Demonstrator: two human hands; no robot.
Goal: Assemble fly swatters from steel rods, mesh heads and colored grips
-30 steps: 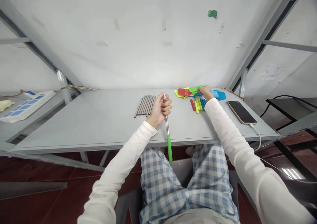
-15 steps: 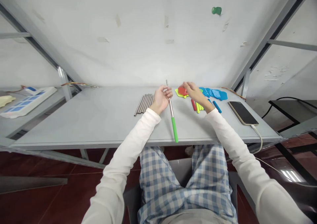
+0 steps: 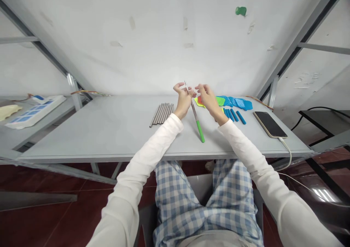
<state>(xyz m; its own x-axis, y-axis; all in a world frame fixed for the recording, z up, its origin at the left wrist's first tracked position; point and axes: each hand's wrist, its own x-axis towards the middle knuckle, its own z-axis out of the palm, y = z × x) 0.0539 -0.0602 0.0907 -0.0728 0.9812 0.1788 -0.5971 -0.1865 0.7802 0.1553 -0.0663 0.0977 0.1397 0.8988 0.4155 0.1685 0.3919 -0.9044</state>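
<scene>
My left hand (image 3: 183,103) has its fingers closed around a slim metal rod (image 3: 194,112). Its lower end wears a green sleeve (image 3: 200,131) and points toward me; the upper tip rises past my fingers. Close by that tip is my right hand (image 3: 208,98), its fingers bent together; whatever they may hold is hidden. Behind it lie flat pieces in yellow, red, green (image 3: 220,101) and blue (image 3: 237,103). Several blue sleeves (image 3: 233,115) lie in a row beside my right wrist. To the left of my left hand, several bare metal rods (image 3: 162,114) lie side by side.
A phone (image 3: 269,124) with a white cable (image 3: 286,146) plugged in lies at the right of the grey table (image 3: 109,130). A white and blue power strip (image 3: 35,112) sits on the surface at far left. The wall (image 3: 153,57) rises behind the table.
My right hand has moved from the red flat piece toward the rod's upper tip. My left hand has raised the rod slightly, and its green end has swung right, away from the table's front edge.
</scene>
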